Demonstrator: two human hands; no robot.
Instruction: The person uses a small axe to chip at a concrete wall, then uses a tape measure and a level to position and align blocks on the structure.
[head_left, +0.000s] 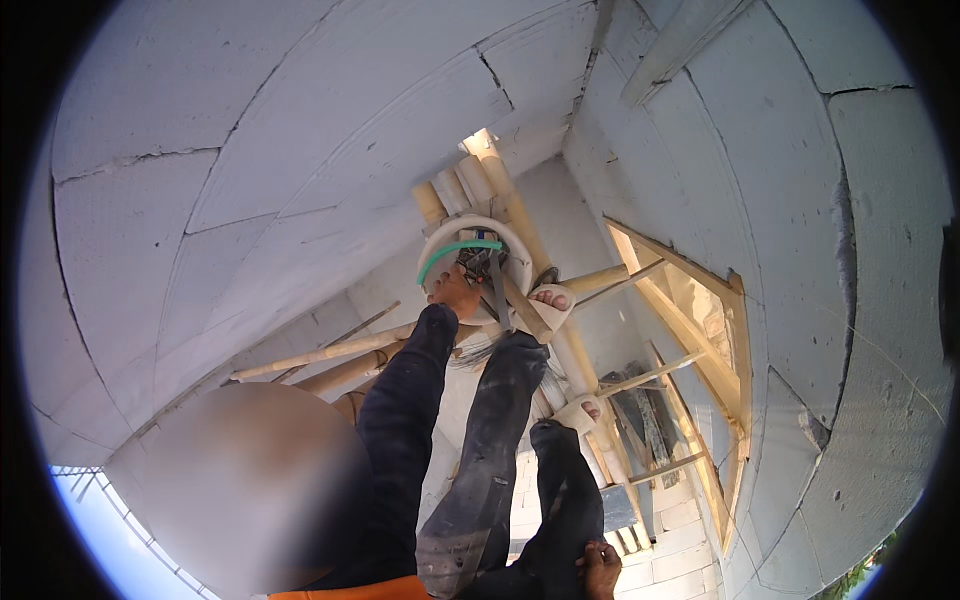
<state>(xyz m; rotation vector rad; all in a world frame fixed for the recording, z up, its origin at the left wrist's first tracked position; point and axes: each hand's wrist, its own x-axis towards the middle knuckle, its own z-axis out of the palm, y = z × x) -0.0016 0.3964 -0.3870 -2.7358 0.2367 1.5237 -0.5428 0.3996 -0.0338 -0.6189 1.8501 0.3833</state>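
My left hand (456, 292), at the end of a dark sleeve, reaches down into a white bucket (429, 258). Its fingers are bent among dark tools (474, 262) inside; what they grip is hidden. A green curved strip (450, 250) arches across the bucket's mouth. Beside that hand, a wooden handle (526, 312) and a flat grey bar (498, 290) lean out. My right hand (600, 570) is low at the right, fingers curled against my dark trouser leg (565, 500); anything inside it is hidden. My sandalled feet (550, 298) stand right of the bucket.
Bamboo poles (325, 355) form a scaffold around and below me. Walls of large pale blocks (330, 110) rise on both sides. A wooden frame (735, 370) surrounds an opening at the right. Far below are a dark box (619, 507) and paler blocks (680, 540). A blurred patch covers the lower left.
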